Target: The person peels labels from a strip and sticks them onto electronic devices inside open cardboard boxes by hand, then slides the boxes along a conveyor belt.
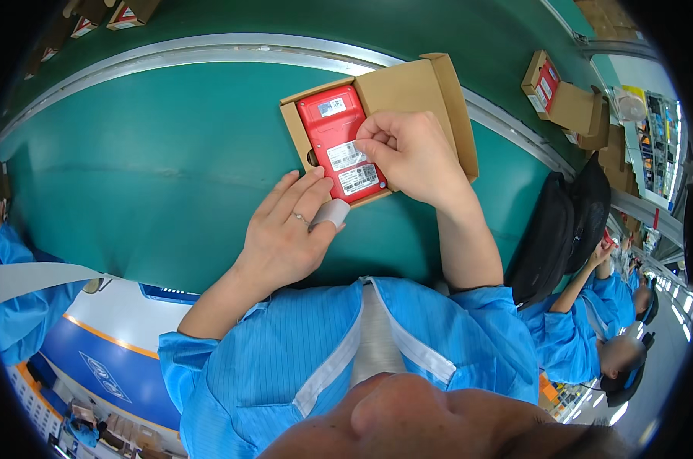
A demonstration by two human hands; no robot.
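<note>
A red rectangular device with several white printed labels lies in an open cardboard box, its lid folded out to the right. My right hand is over the device, thumb and index finger pinched at the edge of the middle label; a thin, shiny label or film seems to be between them. My left hand, with a ring on one finger, rests its fingertips on the box's near left edge beside the device. A small whitish piece sits between its thumb and index finger; its kind is unclear.
A green work surface lies under the box, with a metal rail behind it. Another open box with a red device stands at the far right. A black bag lies at right, near a co-worker in blue.
</note>
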